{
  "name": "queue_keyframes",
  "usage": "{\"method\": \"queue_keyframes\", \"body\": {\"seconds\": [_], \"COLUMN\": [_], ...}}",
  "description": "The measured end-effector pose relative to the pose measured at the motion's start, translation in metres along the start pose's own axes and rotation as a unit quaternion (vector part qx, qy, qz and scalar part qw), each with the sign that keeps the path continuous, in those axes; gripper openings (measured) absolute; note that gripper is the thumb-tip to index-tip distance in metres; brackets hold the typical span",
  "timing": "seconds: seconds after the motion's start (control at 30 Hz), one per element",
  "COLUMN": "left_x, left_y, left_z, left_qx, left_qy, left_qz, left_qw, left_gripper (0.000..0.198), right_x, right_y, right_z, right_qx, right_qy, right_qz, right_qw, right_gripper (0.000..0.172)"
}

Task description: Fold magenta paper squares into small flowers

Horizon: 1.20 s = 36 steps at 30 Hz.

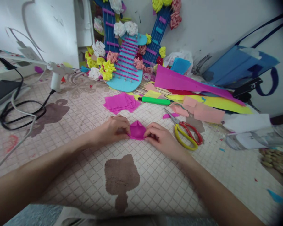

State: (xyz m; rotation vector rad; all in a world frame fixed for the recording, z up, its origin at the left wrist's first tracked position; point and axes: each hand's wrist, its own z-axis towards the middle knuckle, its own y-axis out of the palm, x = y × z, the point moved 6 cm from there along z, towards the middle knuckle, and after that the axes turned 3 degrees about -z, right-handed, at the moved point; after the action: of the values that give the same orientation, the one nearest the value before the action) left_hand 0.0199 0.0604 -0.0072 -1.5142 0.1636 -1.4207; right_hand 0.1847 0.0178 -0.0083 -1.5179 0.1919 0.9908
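Note:
Between my two hands is a small piece of magenta crepe paper [138, 130], folded so that its upper edge comes to a point. My left hand [116, 127] pinches its left edge between thumb and fingers. On the other side, my right hand [159, 136] pinches the right edge in the same way. Just beyond lies a stack of magenta paper squares [121, 103]. Scissors [184, 131] with yellow and red handles rest partly open to the right of my right hand, beside a magenta paper strip [171, 115].
A green marker-like stick [155, 100] and pink paper pieces [208, 113] lie behind the scissors. Decorated blue cardboard instruments [129, 62] with paper flowers lean on the wall. A white glue gun [56, 77] and cables stand left; a clear bottle [250, 138] lies right.

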Motion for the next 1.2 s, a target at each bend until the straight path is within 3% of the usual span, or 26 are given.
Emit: {"method": "queue_keyframes", "body": {"seconds": [0.3,0.53,1.2], "left_x": [0.010,0.009,0.006], "left_y": [0.011,0.012,0.015], "left_z": [0.005,0.004,0.004], "left_qx": [0.075,0.119,0.109], "left_qy": [-0.043,-0.057,-0.095], "left_qz": [0.038,0.054,0.055], "left_qw": [0.996,0.990,0.988], "left_gripper": [0.006,0.006,0.007], "right_x": [-0.002,0.000,-0.004], "right_y": [0.007,0.006,0.011], "right_z": [0.003,0.003,0.003], "right_qx": [0.018,0.042,0.074], "right_qy": [0.009,0.025,0.035], "right_qz": [-0.028,-0.010,-0.044], "right_qw": [0.999,0.999,0.996], "right_gripper": [0.006,0.010,0.011]}}
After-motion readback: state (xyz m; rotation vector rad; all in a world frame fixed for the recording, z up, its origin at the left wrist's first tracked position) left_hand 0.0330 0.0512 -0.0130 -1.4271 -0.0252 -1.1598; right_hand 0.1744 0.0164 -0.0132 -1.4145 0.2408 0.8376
